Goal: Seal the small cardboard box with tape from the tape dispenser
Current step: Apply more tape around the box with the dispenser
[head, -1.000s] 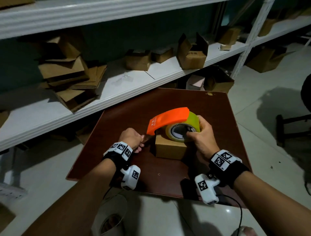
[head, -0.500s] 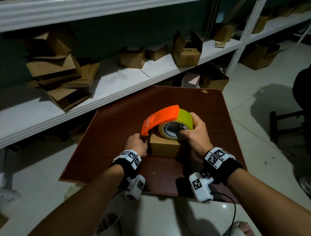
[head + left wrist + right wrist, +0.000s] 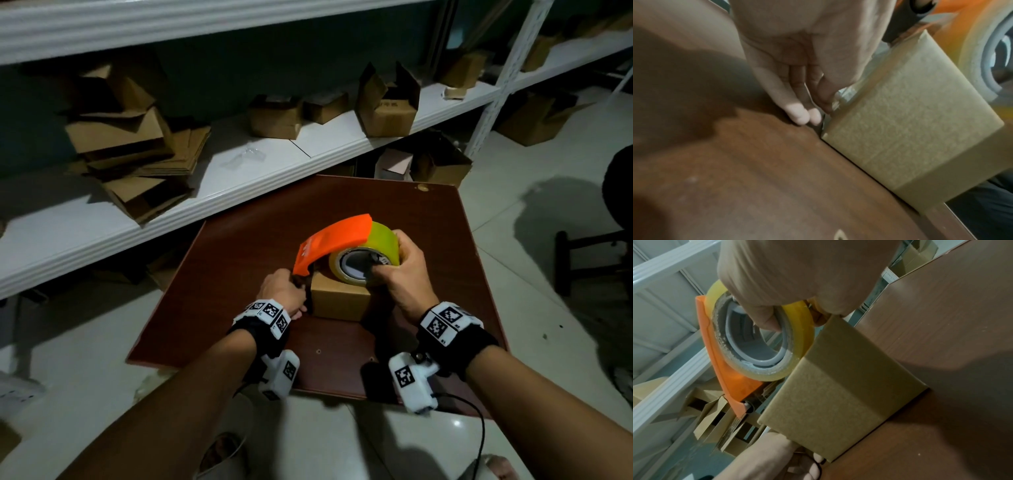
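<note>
Left hand (image 3: 284,294) has moved against the small cardboard box (image 3: 339,303), fingers (image 3: 795,116) extended, thumb pressing the tape end (image 3: 839,95) as anchor. Right hand (image 3: 404,274) clamps the tape dispenser (image 3: 329,240) for the pull.

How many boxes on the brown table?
1. The small cardboard box sits on the table under the tape dispenser, between the left hand and right hand. Other boxes are on the shelves; none looks hidden.

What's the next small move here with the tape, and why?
Probably draw the tape dispenser rightward across the box top with the right hand: its orange nose sits at the box's left edge, and the left hand presses the tape end onto that side.
</note>
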`<control>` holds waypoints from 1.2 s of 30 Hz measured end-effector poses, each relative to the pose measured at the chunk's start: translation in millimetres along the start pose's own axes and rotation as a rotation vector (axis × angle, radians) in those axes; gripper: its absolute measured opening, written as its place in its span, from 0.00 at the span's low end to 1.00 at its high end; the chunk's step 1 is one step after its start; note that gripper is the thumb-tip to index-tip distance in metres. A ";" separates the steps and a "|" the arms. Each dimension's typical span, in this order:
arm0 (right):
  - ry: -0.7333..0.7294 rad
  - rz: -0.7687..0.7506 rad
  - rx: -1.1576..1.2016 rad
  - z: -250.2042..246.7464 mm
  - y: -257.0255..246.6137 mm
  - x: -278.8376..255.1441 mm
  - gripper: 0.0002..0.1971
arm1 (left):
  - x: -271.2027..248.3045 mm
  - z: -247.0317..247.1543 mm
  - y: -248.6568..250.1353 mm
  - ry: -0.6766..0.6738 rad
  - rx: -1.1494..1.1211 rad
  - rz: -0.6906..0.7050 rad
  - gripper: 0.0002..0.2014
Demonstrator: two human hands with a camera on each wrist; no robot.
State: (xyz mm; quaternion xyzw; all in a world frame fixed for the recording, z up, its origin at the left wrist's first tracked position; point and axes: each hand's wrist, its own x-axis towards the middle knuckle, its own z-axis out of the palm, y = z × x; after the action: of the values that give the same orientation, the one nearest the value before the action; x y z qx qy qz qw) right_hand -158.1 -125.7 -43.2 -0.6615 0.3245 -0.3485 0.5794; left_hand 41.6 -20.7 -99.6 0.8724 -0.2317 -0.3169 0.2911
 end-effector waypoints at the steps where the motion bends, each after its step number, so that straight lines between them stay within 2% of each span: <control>1: -0.001 0.001 0.001 -0.1 0.6 0.1 0.22 | -1.6 -0.3 0.0 -0.001 -0.018 -0.003 0.08; 6: -0.001 0.003 -0.004 -1.7 2.1 0.9 0.21 | 0.2 0.6 -2.9 0.002 -0.061 -0.033 0.08; 10: 0.000 0.010 0.007 -0.6 0.1 0.5 0.21 | 2.1 -0.2 -6.1 -0.018 -0.114 -0.024 0.14; 27: -0.006 0.023 0.040 3.5 -6.9 -2.3 0.23 | -1.1 -0.7 -8.6 0.054 -0.110 -0.014 0.10; 29: 0.000 0.021 0.040 3.7 -6.0 -1.8 0.23 | -0.9 -2.0 -9.3 0.064 -0.044 0.016 0.10; 33: -0.006 0.019 0.032 2.3 -2.9 -0.2 0.22 | -6.7 -2.7 -10.6 0.122 0.354 0.103 0.19; 35: -0.009 0.020 0.028 1.6 -2.5 -0.3 0.22 | -9.0 3.0 -13.6 0.129 0.429 0.124 0.26; 36: -0.011 0.022 0.027 1.4 -2.5 -0.3 0.23 | -9.7 5.0 -14.0 0.130 0.412 0.125 0.26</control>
State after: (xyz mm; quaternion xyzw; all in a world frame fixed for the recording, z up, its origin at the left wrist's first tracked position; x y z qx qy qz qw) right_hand -157.0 -124.4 -40.9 -0.6521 0.3238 -0.3429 0.5936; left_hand 34.5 -6.6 -107.9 0.9161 -0.3256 -0.1873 0.1402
